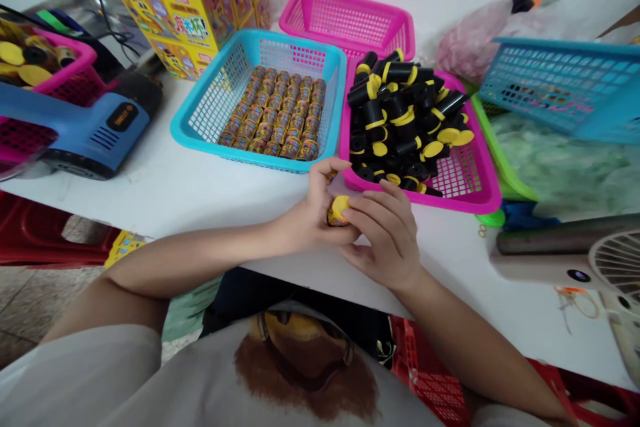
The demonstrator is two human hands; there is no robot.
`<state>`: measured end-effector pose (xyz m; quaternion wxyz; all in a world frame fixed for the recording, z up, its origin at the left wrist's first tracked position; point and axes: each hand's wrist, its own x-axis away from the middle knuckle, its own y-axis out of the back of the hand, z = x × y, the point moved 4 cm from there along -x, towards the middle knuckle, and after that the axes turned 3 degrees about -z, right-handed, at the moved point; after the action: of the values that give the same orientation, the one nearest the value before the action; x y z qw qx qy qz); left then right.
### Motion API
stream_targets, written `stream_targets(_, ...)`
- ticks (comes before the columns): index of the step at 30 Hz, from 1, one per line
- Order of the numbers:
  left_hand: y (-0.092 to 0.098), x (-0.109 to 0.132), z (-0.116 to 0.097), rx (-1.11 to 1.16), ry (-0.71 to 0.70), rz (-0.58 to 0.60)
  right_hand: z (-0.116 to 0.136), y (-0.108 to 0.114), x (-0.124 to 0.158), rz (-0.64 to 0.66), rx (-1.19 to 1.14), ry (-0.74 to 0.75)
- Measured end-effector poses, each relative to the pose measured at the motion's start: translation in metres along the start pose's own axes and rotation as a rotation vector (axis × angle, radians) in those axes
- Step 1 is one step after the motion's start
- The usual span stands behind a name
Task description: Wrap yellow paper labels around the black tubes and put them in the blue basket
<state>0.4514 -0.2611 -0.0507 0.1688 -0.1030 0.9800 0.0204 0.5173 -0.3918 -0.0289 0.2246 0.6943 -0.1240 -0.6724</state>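
Near the table's front edge, my left hand is wrapped round a small patterned container with a yellow lid. The fingertips of my right hand touch the lid from the right, closed against it. Beyond my left hand, a blue basket holds rows of small patterned containers. Just past my right hand, a pink basket is piled with black containers that have yellow lids. My fingers hide part of the held container.
A blue heat gun lies at the left, beside another pink basket. Yellow boxes stand behind. An empty pink basket is at the back. On the right are a blue basket, green bags and a fan.
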Motion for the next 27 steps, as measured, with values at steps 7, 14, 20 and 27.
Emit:
stream_targets(7, 0.003, -0.003, -0.017, -0.288, -0.164, -0.038, 0.003, -0.002, -0.004, 0.003, 0.062, -0.018)
stream_targets(14, 0.078, -0.029, -0.066, -0.684, -0.103, -0.190, -0.089, 0.016, -0.013, 0.130, 0.117, -0.532)
stream_targets(20, 0.146, -0.055, -0.046, -1.182, 0.332, -0.109, -0.127, -0.022, -0.029, 0.592, -0.119, -0.691)
stream_targets(27, 0.145, -0.062, -0.037, -1.344, 0.599, -0.027, -0.122, -0.062, -0.048, 0.716, 0.060, -0.784)
